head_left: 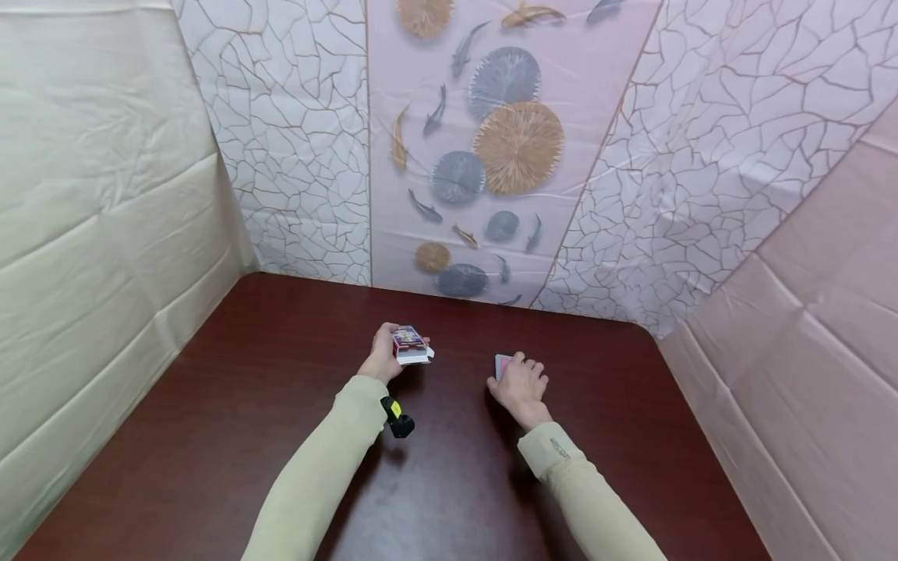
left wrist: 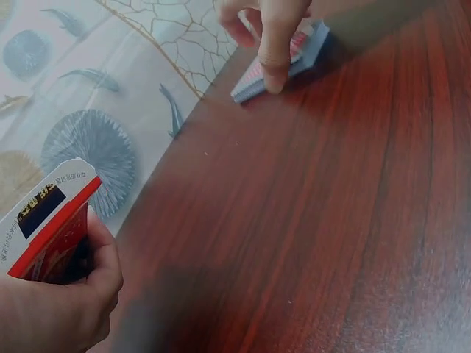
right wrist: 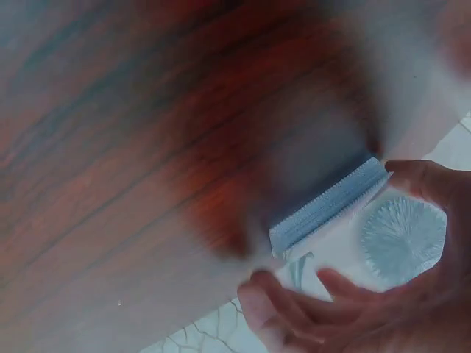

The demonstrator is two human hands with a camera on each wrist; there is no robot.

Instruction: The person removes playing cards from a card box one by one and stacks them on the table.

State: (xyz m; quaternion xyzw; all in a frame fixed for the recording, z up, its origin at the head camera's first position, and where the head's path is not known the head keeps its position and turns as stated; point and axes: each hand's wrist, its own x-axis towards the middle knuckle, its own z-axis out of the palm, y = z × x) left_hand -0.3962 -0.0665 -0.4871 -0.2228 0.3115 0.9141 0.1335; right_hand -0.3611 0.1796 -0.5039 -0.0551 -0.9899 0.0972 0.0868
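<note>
My left hand (head_left: 381,358) holds a colourful card box (head_left: 409,338), red along its side, with its white end flap folded out toward me. In the left wrist view the fingers wrap round the box (left wrist: 55,239), and printed characters show on its flap. To the right, my right hand (head_left: 522,384) grips a deck of cards (head_left: 501,364) with a pink and white face, low over the table. Its layered edge (right wrist: 331,204) shows between thumb and fingers in the right wrist view. From the left wrist, the deck (left wrist: 252,87) appears tilted, partly covered by the fingers.
The dark red-brown wooden table (head_left: 435,483) spreads beneath both hands. A patterned cloth backdrop (head_left: 463,226) rises at its far edge, with pale cloth walls (head_left: 105,234) at the sides. A small black device with a yellow mark (head_left: 398,419) sits at my left wrist.
</note>
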